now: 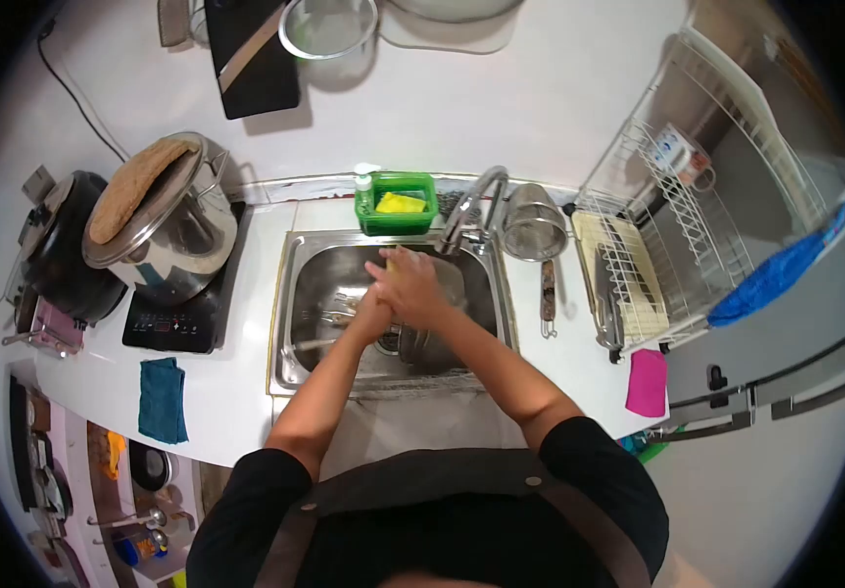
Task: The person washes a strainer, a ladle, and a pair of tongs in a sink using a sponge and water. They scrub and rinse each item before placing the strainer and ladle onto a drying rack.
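Both hands are pressed together above the steel sink (292, 294). My right hand (414, 286) lies over my left hand, with its visible fingers stretched out and apart. My left hand (373, 312) is against the right palm, and its fingers are mostly hidden. I make out no object between the hands. Beneath them, spoon-like utensils and other metal ware, partly covered by my arms, lie in the basin. A curved steel faucet (465, 204) stands behind the hands, to the right. At the sink's back edge, a green tray (396, 220) holds a yellow sponge (401, 203) and a bottle with a white pump.
On the left, a large pot (182, 235) with a brown mitt on its lid stands on an induction cooker (175, 321). A teal cloth (162, 400) lies in front. A handled strainer (534, 227), wire dish rack (677, 216) and pink cloth (647, 382) are on the right.
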{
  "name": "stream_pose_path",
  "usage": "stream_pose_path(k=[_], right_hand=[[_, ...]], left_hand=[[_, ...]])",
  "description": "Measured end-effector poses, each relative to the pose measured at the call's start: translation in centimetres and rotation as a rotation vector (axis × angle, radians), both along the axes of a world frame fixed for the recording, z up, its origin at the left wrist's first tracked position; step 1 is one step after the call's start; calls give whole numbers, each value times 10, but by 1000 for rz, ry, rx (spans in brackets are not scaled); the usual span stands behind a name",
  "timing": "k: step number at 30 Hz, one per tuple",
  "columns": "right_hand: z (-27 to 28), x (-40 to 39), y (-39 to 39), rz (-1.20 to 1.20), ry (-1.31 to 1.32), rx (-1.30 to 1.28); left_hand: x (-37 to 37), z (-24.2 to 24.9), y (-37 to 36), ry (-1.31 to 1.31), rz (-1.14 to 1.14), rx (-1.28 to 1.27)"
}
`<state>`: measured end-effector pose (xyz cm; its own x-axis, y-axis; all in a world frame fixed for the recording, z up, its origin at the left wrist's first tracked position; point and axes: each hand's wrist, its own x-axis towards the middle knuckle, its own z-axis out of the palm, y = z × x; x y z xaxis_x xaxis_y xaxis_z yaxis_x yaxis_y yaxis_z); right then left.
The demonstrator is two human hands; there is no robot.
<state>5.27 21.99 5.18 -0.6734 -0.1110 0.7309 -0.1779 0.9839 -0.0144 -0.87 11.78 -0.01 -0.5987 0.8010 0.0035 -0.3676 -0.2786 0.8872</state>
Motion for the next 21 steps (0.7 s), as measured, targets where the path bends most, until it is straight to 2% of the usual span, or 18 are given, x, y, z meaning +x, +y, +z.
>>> stream_pose_path(k=[1, 2, 3, 5, 6, 7, 9, 10, 11, 13, 14, 16, 17, 19, 21], right_hand=[[-9, -2, 13, -55, -53, 14], [-18, -9, 33, 52, -176, -129], [-14, -7, 39, 34, -181, -140], [5, -1, 40, -133, -421, -798], [29, 14, 21, 11, 22, -6], [41, 17, 14, 13, 29, 7], [42, 25, -3, 173, 77, -159], [37, 21, 2, 159, 26, -202], [32, 20, 3, 162, 30, -209], [24, 17, 10, 68, 134, -263], [17, 17, 11, -3, 186, -237], [10, 24, 7, -52, 217, -261], [7, 27, 5, -105, 247, -293], [4, 33, -4, -63, 231, -255], [2, 36, -15, -24, 218, -219]], left_hand=[[11, 15, 1, 190, -34, -17], [22, 22, 1, 376, -69, -38], [26, 22, 1, 370, -89, -43], [19, 26, 3, 700, 48, -255], [16, 36, 2, 892, 169, -283], [8, 39, 2, 897, 178, -272], [5, 41, -9, 1023, -13, -486], [7, 45, -13, 1213, -86, -570], [14, 49, -17, 1216, -87, -578], [29, 58, -21, 859, 249, -286], [36, 64, -27, 863, 443, -199], [29, 59, -40, 855, 972, -52], [22, 55, -48, 904, 1171, -101], [12, 62, -51, 872, 1300, -402], [-23, 37, -37, 228, 998, 137]])
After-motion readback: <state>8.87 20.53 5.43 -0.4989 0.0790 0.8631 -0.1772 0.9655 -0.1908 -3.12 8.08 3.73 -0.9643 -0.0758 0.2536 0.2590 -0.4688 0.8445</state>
